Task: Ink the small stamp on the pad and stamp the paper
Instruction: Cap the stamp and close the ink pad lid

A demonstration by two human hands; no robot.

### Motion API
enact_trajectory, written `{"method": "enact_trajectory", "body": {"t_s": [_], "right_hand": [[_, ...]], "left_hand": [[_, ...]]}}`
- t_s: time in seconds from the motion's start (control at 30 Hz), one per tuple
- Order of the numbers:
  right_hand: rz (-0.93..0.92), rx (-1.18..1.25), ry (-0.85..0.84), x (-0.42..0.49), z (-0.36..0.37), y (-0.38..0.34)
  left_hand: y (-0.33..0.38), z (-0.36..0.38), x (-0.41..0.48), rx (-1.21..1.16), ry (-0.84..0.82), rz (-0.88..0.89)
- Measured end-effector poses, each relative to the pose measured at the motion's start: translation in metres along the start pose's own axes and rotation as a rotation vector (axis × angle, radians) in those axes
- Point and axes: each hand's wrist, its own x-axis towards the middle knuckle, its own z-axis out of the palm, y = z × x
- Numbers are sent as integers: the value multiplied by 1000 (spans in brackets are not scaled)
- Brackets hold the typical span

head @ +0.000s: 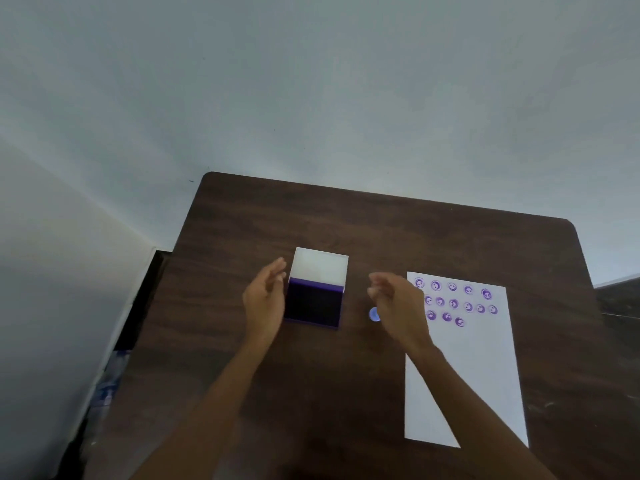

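Observation:
An ink pad with a dark purple surface lies open on the table, its white lid folded back behind it. A small round purple stamp rests on the table between the pad and the paper, partly hidden by my right hand. The white paper lies to the right and carries several purple round prints in rows near its top. My left hand hovers just left of the pad, fingers apart, holding nothing. My right hand hovers over the stamp and the paper's left edge, fingers loosely curled, empty.
The dark wooden table ends at a far edge against a pale wall. A dark gap and some bluish objects lie beyond the table's left edge.

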Motion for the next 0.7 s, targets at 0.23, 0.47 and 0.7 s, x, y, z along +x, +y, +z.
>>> {"method": "enact_trajectory", "body": {"t_s": [0.23,0.47,0.7], "right_hand": [[345,130,-183,35,46,-30],[439,248,-156,42,52,-34],[411,297,-171,33,45,-36]], "left_hand": [[-2,-21,52,-257,-30,-326],[6,-22,64,-330,-317,-420],[6,-23,54,-342,-353,-386]]}}
